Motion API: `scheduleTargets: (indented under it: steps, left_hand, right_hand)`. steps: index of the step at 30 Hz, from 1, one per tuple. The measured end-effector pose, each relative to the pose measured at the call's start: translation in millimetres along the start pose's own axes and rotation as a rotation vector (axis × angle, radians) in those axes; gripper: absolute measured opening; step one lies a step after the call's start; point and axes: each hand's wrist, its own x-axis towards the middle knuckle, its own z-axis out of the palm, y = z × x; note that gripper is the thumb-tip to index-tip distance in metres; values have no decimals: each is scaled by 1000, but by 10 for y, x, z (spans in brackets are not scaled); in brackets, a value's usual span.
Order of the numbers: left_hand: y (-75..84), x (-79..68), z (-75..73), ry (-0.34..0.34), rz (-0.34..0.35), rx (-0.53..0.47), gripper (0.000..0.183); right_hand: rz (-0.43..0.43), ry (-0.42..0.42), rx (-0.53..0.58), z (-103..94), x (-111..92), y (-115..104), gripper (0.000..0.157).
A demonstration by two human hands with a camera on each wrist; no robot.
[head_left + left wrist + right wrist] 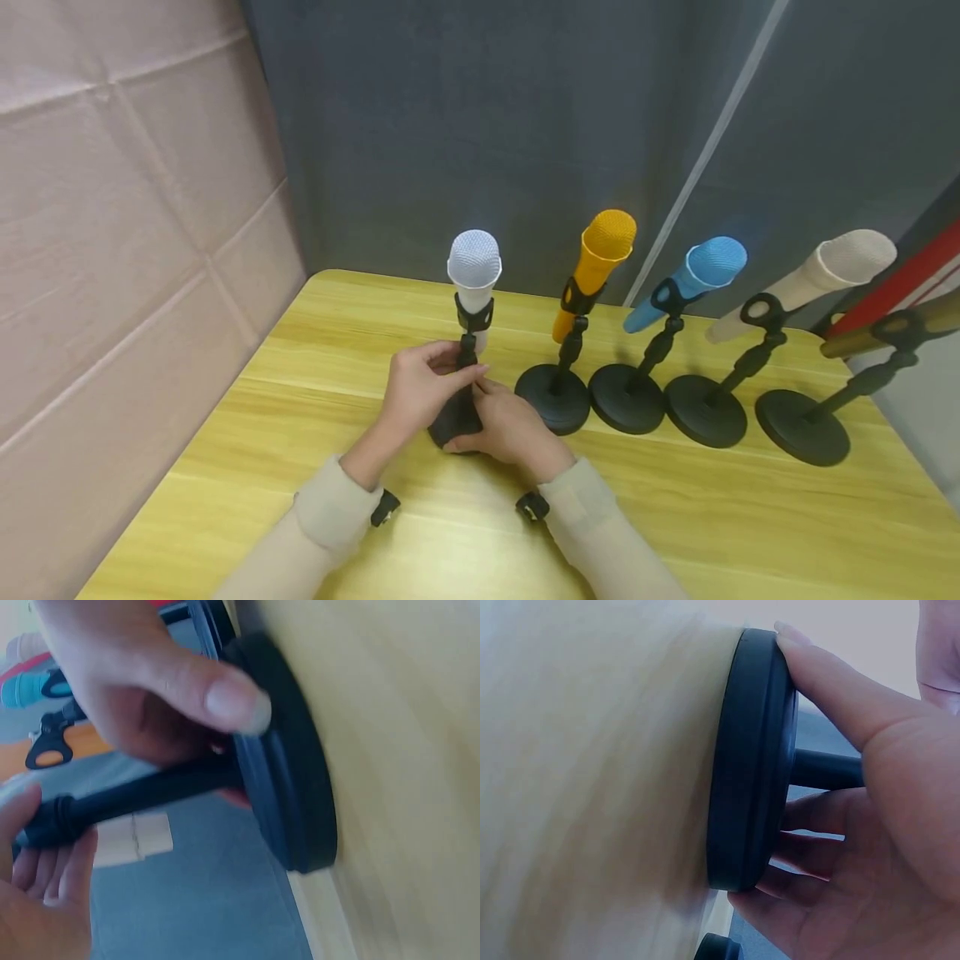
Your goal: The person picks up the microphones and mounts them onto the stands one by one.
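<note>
A white microphone (475, 265) sits in the clip of a black desk stand (467, 354), mesh head up. My left hand (420, 385) pinches the stand's pole below the clip between thumb and fingers; the left wrist view shows this grip at its lower left. Lower down, my right hand (517, 425) grips the round black base (750, 765), thumb on one side of its rim and fingers around the other. The base is at the wooden tabletop; whether it rests fully flat I cannot tell. Part of it is hidden behind my right hand in the head view.
Right of my hands stands a row of similar stands bearing an orange microphone (596, 258), a blue microphone (693, 275), a beige microphone (813, 275) and a gold-brown microphone (862, 337). A dark grey curtain (450, 125) hangs behind the table (300, 417); a pale panelled wall (112, 250) is at left.
</note>
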Motion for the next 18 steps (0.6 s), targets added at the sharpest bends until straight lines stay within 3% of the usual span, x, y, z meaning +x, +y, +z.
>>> scheduleTargets:
  steps: [11, 18]
  left_hand:
    - [-63, 192, -204, -311, -66, -8, 27]
    - [-103, 316, -289, -472, 10, -46, 22]
  right_hand:
    - [7, -11, -12, 5, 3, 16, 108]
    - [21, -30, -16, -1, 6, 6, 109]
